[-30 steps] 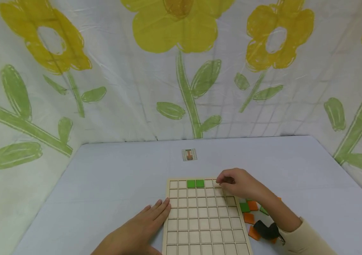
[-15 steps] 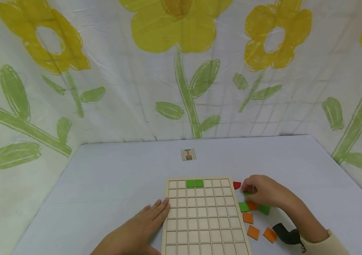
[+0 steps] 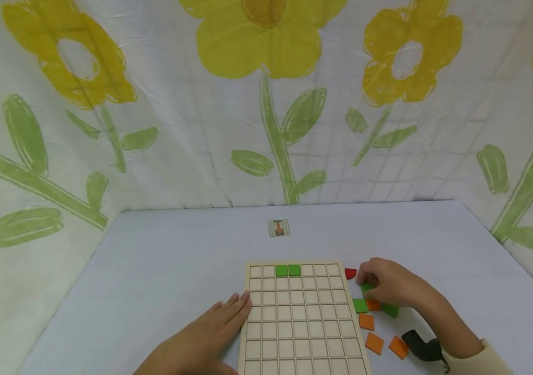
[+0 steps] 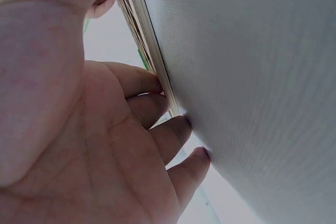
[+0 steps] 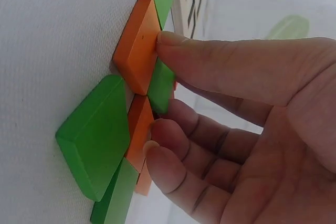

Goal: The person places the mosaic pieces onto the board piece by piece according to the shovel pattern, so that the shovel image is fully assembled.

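A wooden grid board [image 3: 244,333] lies on the table, with two green tiles [image 3: 287,270] side by side in its top row. My left hand [image 3: 205,333] lies flat with straight fingers, their tips touching the board's left edge. At the right, my right hand [image 3: 390,281] has its thumb and fingers curled over a loose green tile [image 5: 161,85], pinching it at its ends where it lies in the pile. Beside the thumb is an orange tile [image 5: 137,51]; a larger green tile [image 5: 94,135] lies nearer the wrist.
Several orange tiles [image 3: 374,343] and another green tile [image 3: 360,305] lie scattered right of the board. A red rounded piece [image 3: 350,273] sits by its upper right corner. Farther back lies a small pattern card [image 3: 279,227]. A flower-print curtain [image 3: 191,156] hangs behind the table.
My right hand has moved from the board's top right squares over to the loose tiles, leaving the red piece beside the board. My left hand has stayed in place.
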The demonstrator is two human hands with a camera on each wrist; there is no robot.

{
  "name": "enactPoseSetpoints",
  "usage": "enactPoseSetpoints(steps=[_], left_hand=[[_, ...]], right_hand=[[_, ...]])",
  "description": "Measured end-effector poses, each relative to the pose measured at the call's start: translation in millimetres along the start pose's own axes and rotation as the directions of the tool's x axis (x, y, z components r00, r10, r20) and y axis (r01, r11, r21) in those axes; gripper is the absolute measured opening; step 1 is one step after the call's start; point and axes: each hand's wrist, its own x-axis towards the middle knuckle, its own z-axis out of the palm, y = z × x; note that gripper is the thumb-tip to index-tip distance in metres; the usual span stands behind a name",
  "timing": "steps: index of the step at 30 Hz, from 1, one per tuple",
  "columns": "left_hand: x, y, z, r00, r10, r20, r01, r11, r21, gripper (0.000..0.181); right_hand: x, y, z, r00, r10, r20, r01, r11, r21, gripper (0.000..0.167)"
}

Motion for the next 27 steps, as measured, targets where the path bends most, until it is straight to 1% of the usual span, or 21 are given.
enactPoseSetpoints(steps=[6,15,21,27], left_hand=[[-0.1,-0.2,-0.1,1.000,-0.001,0.006,0.001,1.000,-0.007,0.125],[-0.1,1.1,-1.9,1.000,-0.006,0.009,0.006,1.000,-0.017,0.124],[-0.6,1.4,-1.0,1.000,0.009,-0.005,-0.009,1.000,0.008,0.124],[-0.4,0.1,-0.1,0.999,0.029,-0.019,-0.029,0.999,0.034,0.124]], right_hand=[[-0.8,-0.5,1.1,1.000,-0.004,-0.007,0.005,1.000,0.010,0.026],[-1.4,1.7,-0.2,1.000,-0.004,-0.003,0.005,0.999,0.051,0.025],[-1.0,5.8,-2.8,1.000,-0.021,0.018,0.019,0.995,0.098,0.021],[-0.8,9.1,-4.6,0.999,-0.033,0.012,0.031,0.991,0.132,0.018]])
